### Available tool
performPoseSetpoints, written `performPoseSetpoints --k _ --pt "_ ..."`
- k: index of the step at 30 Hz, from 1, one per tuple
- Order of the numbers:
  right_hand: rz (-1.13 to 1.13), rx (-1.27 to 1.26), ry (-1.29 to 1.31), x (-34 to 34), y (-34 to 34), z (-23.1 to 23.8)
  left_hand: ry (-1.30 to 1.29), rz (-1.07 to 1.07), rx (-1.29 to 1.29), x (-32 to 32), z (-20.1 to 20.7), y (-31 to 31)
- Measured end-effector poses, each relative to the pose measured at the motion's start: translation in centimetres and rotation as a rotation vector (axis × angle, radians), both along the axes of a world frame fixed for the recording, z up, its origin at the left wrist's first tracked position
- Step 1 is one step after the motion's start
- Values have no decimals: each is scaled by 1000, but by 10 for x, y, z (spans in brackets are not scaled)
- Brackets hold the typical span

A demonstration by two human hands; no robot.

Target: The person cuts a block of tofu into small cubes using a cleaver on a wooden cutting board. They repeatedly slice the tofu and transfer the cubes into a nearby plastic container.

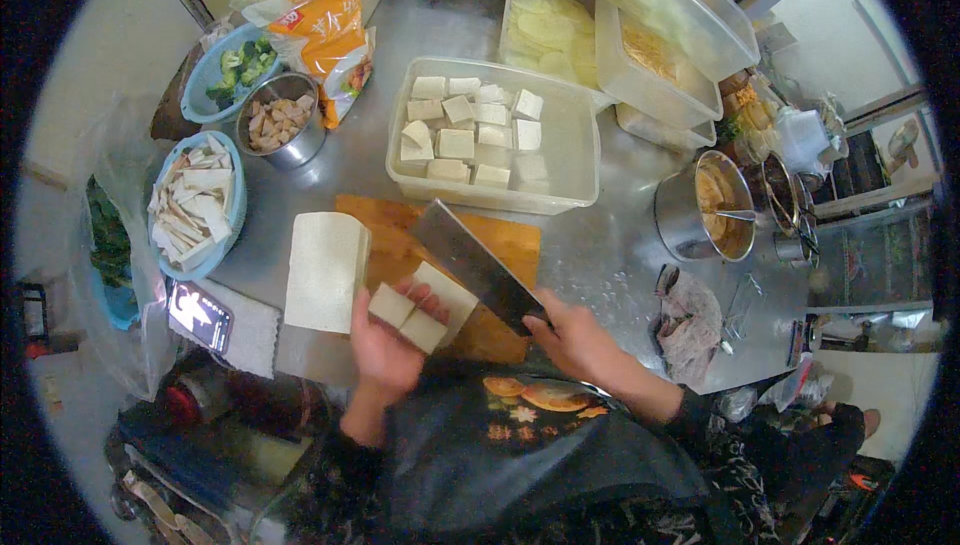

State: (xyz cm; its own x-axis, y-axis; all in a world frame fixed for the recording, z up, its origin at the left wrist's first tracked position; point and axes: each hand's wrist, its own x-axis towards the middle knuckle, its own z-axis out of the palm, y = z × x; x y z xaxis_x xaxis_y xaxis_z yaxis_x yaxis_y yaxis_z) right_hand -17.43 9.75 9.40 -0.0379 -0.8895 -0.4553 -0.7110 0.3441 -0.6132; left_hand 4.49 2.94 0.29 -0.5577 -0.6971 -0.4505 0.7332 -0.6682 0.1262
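Two tofu blocks [408, 318] lie side by side in my left hand [388, 353], its fingers partly hidden beneath and behind them. My right hand [577, 340] grips a cleaver [478, 267], whose broad dark blade slants up and left above the wooden cutting board [515, 235]. Behind the held blocks, another slab of tofu [450, 295] rests on the board. A large white tofu slab [325, 270] sits to the left, overlapping the board's edge. Beyond the board, a translucent plastic bin [575, 160] contains several cut tofu blocks.
Blue baskets of sliced white pieces [195, 207] and broccoli [240, 67] stand left, near a metal pot of chunks [283, 123]. A phone [200, 315] lies on a folded towel [252, 330]. To the right are a metal pot [680, 210], a crumpled cloth [688, 320] and stacked bins [655, 75].
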Motion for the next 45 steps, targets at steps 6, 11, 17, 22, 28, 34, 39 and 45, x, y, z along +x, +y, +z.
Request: performPoseSetpoints --k 6,11,17,22,28,34,39,45 --pt "67 -124 -447 0 1 32 61 -25 -315 -42 51 -20" --pt "-46 48 -541 0 -4 32 -239 75 -332 -52 67 -19" --pt "-12 -28 -451 5 -1 21 -149 20 -12 -35 50 -21" --pt "-142 -126 -374 6 -1 24 297 -80 -151 5 -16 -9" --pt "-28 -93 1 4 0 16 -111 -10 169 0 19 2" --pt "124 -126 183 6 3 6 -74 -40 106 0 10 2" --pt "223 -153 218 8 2 2 -76 -28 119 -2 12 2" --pt "252 -120 249 16 1 -7 -57 -14 129 -1 9 3"
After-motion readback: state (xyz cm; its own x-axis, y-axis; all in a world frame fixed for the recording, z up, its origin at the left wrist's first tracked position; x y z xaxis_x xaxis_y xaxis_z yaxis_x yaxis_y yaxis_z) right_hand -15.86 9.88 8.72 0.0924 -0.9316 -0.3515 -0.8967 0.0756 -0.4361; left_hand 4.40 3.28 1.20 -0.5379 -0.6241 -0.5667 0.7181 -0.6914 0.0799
